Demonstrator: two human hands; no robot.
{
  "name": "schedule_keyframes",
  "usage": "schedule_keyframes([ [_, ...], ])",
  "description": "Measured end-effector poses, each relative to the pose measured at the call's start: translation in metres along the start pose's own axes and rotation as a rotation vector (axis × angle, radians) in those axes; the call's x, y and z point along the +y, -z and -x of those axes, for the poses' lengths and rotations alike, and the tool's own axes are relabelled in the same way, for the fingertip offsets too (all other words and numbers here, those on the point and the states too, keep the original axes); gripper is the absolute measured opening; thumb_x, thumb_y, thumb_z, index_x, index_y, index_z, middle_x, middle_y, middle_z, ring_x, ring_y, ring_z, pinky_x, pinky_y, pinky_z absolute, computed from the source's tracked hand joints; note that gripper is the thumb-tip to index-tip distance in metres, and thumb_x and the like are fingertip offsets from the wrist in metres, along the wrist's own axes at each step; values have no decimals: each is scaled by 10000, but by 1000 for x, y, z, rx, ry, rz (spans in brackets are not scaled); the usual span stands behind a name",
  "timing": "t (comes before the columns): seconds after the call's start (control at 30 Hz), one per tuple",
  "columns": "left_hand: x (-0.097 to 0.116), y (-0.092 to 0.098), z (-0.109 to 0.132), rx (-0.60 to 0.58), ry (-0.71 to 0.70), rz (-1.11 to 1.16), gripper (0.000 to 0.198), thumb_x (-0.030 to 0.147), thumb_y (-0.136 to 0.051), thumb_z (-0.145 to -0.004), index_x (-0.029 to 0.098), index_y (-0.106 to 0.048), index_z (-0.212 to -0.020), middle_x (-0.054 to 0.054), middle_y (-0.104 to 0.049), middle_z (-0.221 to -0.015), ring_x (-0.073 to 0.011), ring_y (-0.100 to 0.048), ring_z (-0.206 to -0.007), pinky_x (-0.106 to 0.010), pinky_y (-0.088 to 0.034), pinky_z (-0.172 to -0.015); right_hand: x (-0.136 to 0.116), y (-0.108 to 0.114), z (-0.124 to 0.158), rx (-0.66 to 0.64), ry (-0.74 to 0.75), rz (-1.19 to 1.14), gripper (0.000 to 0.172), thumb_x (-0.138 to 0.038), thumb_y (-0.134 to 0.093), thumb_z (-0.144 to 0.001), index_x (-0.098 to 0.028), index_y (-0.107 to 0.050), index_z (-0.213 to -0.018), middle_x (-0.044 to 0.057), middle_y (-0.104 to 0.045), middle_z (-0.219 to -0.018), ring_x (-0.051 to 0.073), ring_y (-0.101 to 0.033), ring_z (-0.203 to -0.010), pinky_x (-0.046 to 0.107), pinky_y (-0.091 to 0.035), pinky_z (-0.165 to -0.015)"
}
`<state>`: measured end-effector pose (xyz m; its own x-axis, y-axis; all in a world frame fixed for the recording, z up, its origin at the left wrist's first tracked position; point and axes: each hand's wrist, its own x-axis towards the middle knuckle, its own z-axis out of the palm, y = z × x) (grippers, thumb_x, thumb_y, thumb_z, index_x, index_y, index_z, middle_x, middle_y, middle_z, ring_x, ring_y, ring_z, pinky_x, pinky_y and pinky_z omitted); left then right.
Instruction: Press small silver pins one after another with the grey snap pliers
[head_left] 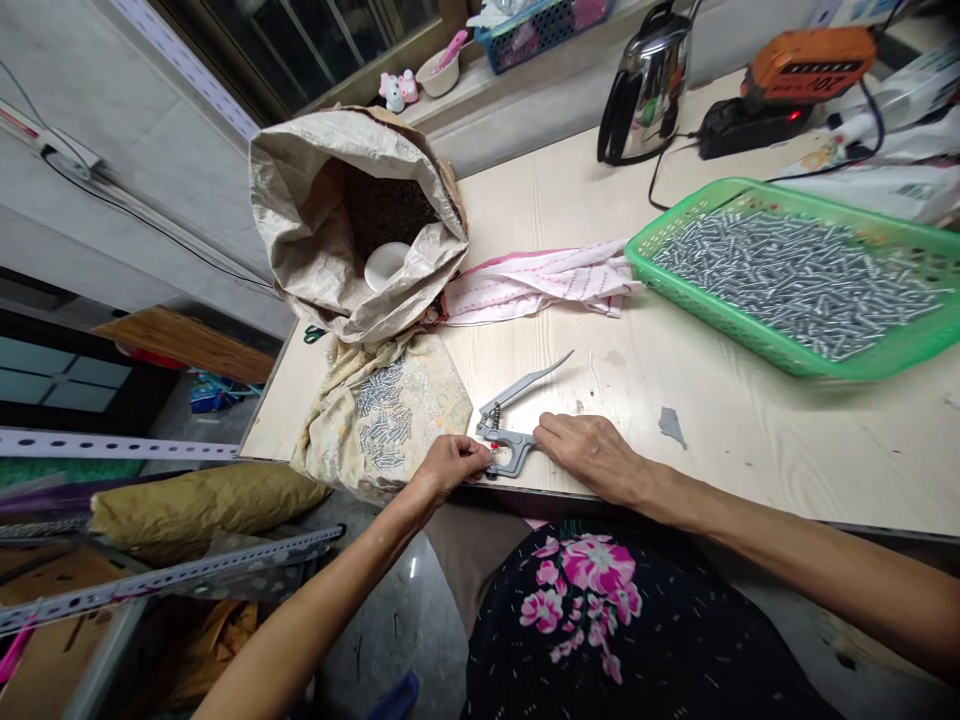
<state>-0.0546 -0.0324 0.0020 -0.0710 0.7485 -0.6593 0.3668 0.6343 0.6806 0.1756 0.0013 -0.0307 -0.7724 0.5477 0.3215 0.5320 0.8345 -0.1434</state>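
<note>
A grey metal plier-like press tool (517, 405) lies on the pale wooden table (750, 440) near its front edge, its upper handle raised toward the back right. My left hand (450, 465) is closed in a pinch at the tool's jaw, on something too small to make out. My right hand (589, 450) rests on the tool's lower handle, fingers curled over it. Just left of my left hand, a patterned cloth (420, 395) holds a pile of small silver metal pieces (382, 420).
A green basket (757, 330) full of silver metal pieces stands at the right. An open paper sack (352, 220) with a white bowl inside sits at the back left, beside pink-white fabric (540, 280). A kettle (645, 85) and an orange charger (802, 65) stand at the back.
</note>
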Motion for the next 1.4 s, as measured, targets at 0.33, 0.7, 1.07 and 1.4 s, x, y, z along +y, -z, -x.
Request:
schedule_keyframes([
  [0.33,5,12,-19,-227,54,-204,401,468,-816,-503,122,-625,-571,39,-512,-447,-69,-454,-441,-208,-402,-474,3,-7,0,-50,-2,-29,186,-34,-418,-920,-173,-507,-833,24,-573,-816,144,-456,-658,315,-217,-556],
  [0.7,6,8,-12,-154,125,-189,415,478,-841,-480,123,-645,-570,28,-542,-444,-74,-481,-416,-210,-419,-460,14,10,-4,-139,-50,-133,324,-423,-623,-878,-159,-574,-1059,132,-585,-1171,260,-523,-1018,384,-404,-805],
  [1.07,11,5,-11,-140,159,-206,395,451,-856,-487,120,-672,-603,32,-547,-426,-75,-487,-396,-199,-405,-434,48,11,-21,-268,-69,-109,974,-671,-729,-644,-121,-402,-1378,216,-480,-1345,404,-375,-1263,660,-231,-1027],
  [1.4,13,2,1,-66,59,-431,332,447,-746,-693,133,-668,-622,13,-536,-486,-115,-506,-475,-247,-420,-516,41,13,-20,-223,-63,-114,584,-508,-738,-745,-135,-533,-1145,121,-593,-1086,277,-500,-981,480,-340,-941],
])
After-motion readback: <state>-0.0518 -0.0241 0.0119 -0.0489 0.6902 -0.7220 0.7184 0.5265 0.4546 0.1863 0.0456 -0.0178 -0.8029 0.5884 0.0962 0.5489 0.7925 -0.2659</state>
